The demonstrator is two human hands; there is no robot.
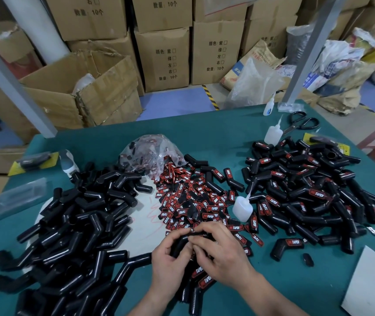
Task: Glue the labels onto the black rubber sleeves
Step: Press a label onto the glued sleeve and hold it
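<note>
My left hand [170,264] grips a black rubber sleeve [180,244] over the worktop [216,133]; my right hand [222,254] pinches the sleeve's upper end. The heap of labels [195,201] lies just beyond.

Printed "TAPER" in white on red, both on the loose labels [214,208] heaped mid-bench [204,133] and on those stuck to the sleeves [318,195] at right. Stamped "数量: 10个" on the upper cartons [88,19] behind. Listed on two lower cartons [167,37]: "颜色", then "紫", "绿", "左", "右", each beside a tick box, then "数量: 10个". Too blurred to read on the sacks [261,58].
</note>
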